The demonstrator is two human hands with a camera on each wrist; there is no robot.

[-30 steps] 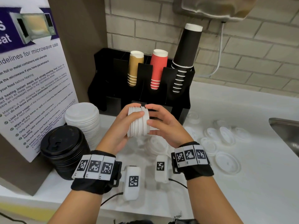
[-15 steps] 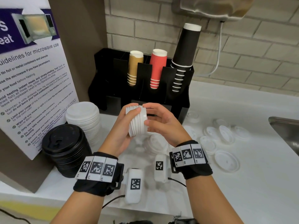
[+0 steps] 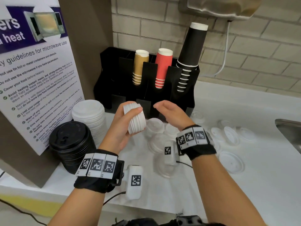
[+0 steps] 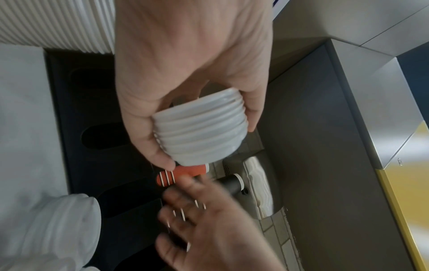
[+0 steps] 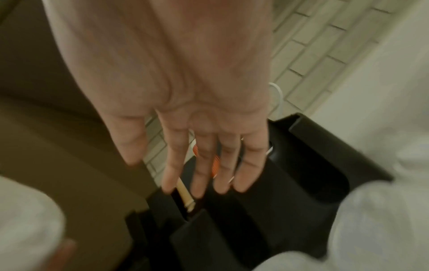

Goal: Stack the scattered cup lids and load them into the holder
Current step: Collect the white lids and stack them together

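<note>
My left hand (image 3: 130, 116) (image 4: 204, 117) grips a short stack of white cup lids (image 3: 135, 119) (image 4: 199, 128) on its side, thumb across the ribbed edges, just in front of the black holder (image 3: 117, 88) (image 5: 313, 165). To its right my right hand (image 3: 169, 110) (image 5: 209, 155) hovers with fingers straight and holds nothing; it also shows blurred in the left wrist view (image 4: 209, 229). Loose white lids (image 3: 231, 162) lie scattered on the white counter to the right. More white lids (image 3: 156, 126) lie under my hands.
A tall white lid stack (image 3: 89, 115) and a black lid stack (image 3: 71, 144) stand at the left beside a microwave sign (image 3: 32, 79). Gold (image 3: 140, 67), red (image 3: 162, 67) and black (image 3: 190, 54) cups fill the holder's upper slots. A sink edge (image 3: 290, 132) is at the right.
My right hand has let go of the lid stack and drawn away to the right. The left hand alone now holds the stack, tilted slightly.
</note>
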